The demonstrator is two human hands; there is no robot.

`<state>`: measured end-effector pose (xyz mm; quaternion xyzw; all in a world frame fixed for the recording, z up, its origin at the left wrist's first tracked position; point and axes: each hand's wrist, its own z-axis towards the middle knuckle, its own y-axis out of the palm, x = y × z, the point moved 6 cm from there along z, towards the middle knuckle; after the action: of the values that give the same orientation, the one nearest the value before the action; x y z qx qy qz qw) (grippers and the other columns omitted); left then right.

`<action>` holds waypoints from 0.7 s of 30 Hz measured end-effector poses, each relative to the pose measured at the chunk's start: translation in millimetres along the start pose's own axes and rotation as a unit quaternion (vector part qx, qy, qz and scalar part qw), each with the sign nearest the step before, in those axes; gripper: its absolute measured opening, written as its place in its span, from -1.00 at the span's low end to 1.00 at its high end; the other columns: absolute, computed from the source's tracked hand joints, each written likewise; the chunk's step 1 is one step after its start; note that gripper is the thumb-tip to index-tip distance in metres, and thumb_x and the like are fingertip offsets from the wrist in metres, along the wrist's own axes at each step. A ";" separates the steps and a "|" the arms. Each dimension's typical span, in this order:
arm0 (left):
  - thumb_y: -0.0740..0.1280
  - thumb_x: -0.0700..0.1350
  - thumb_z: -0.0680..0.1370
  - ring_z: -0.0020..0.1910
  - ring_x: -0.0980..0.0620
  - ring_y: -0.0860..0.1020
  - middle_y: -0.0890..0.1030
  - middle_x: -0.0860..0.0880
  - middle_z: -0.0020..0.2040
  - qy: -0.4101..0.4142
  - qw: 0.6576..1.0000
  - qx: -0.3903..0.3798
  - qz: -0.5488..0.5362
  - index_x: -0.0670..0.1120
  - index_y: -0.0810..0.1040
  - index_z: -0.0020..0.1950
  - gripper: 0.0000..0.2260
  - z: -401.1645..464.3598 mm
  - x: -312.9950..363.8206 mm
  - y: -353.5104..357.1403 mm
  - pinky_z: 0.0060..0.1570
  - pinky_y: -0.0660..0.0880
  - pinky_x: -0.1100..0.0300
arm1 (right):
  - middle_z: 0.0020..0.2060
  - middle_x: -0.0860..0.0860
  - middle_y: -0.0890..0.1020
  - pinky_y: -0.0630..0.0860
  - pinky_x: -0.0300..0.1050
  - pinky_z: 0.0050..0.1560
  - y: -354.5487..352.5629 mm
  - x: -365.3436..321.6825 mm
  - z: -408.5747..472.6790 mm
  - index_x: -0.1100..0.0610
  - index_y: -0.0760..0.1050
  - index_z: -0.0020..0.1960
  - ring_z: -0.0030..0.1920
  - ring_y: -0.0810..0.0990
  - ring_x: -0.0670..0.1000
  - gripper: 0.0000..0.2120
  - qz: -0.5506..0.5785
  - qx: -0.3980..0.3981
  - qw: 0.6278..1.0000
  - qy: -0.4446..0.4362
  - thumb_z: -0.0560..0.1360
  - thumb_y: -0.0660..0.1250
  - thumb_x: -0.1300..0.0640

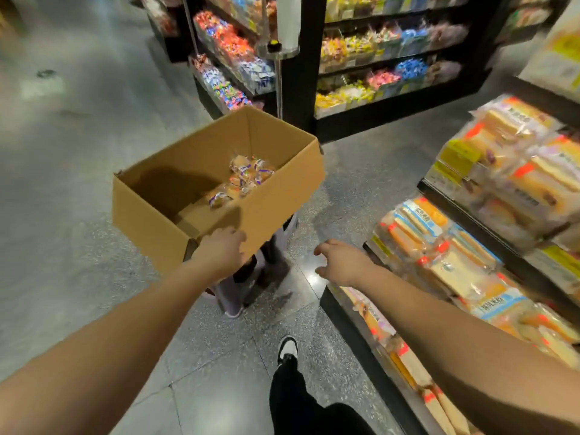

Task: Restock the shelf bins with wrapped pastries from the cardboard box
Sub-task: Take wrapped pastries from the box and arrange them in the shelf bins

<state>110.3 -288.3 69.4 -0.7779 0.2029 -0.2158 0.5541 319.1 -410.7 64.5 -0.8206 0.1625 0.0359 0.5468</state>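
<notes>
Left hand gripping cardboard box near rim, right hand loosely spread, box lying diagonally

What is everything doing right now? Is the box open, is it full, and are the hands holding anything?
Cardboard box: open on top, tilted, mostly empty.
Wrapped pastries: a small pile in the box's far corner.
Left hand: on the box's near edge; the grip itself is hidden.
Right hand: empty, fingers loose, in the air beside the box.
Shelf bins: already holding many wrapped packs.
</notes>
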 end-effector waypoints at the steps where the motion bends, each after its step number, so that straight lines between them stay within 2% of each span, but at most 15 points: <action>1: 0.26 0.03 0.60 0.13 -0.07 0.52 0.50 -0.04 0.24 -0.018 1.000 -0.002 -0.004 -0.01 0.45 0.34 -0.67 13.1 -11.1 -6.0 0.11 0.53 -0.02 | 0.33 0.07 0.43 0.40 -0.06 0.18 -6.5 -5.1 21.6 0.09 0.38 0.45 0.29 0.45 0.13 -0.54 0.000 0.003 1.000 -0.015 0.59 0.30 -0.01; 4: 0.24 0.05 0.60 0.06 -0.02 0.53 0.52 -0.02 0.16 -0.043 0.999 0.000 0.007 -0.03 0.48 0.29 -0.70 57.8 -42.3 -21.0 0.04 0.56 0.05 | 0.32 0.09 0.44 0.43 -0.04 0.21 -26.0 -15.5 89.1 0.10 0.41 0.41 0.30 0.43 0.14 -0.59 -0.012 -0.005 0.999 -0.045 0.61 0.29 0.00; 9: 0.24 0.05 0.61 0.25 -0.05 0.47 0.45 -0.02 0.34 -0.126 0.991 -0.035 -0.036 -0.01 0.42 0.42 -0.61 119.8 -98.3 -34.3 0.19 0.47 0.06 | 0.32 0.12 0.44 0.37 -0.05 0.27 -62.8 -32.0 185.7 0.08 0.42 0.39 0.35 0.41 0.18 -0.60 -0.010 -0.015 0.998 -0.065 0.58 0.28 0.04; 15: 0.21 -0.03 0.62 0.24 -0.06 0.47 0.48 -0.07 0.30 -0.174 0.980 -0.055 -0.084 -0.06 0.43 0.41 -0.64 186.5 -157.9 -31.5 0.22 0.47 0.05 | 0.33 0.10 0.44 0.32 0.02 0.33 -95.5 -46.3 287.1 0.11 0.43 0.39 0.36 0.39 0.15 -0.60 -0.031 -0.017 0.997 -0.072 0.57 0.27 0.06; 17: 0.22 -0.03 0.61 0.22 -0.06 0.49 0.49 -0.07 0.28 -0.189 0.975 -0.060 -0.098 -0.06 0.45 0.40 -0.64 207.9 -175.8 -25.5 0.20 0.49 0.05 | 0.27 0.09 0.47 0.38 0.00 0.27 -96.6 -53.3 317.7 0.12 0.46 0.36 0.31 0.43 0.13 -0.62 -0.042 -0.022 0.996 -0.070 0.56 0.27 0.07; 21: 0.25 0.00 0.59 0.16 -0.08 0.52 0.50 -0.08 0.26 -0.202 0.969 -0.082 -0.117 -0.06 0.48 0.38 -0.62 260.8 -217.8 -6.2 0.12 0.52 0.06 | 0.17 0.10 0.52 0.42 -0.05 -0.07 -91.0 -67.6 379.9 0.12 0.48 0.30 0.15 0.51 0.12 -0.68 -0.059 -0.049 0.996 -0.050 0.57 0.25 0.10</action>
<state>77.4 36.5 -25.2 -0.8667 0.0110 -0.0997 0.4886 328.2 -18.2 9.3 -0.8518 0.0841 0.0520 0.5144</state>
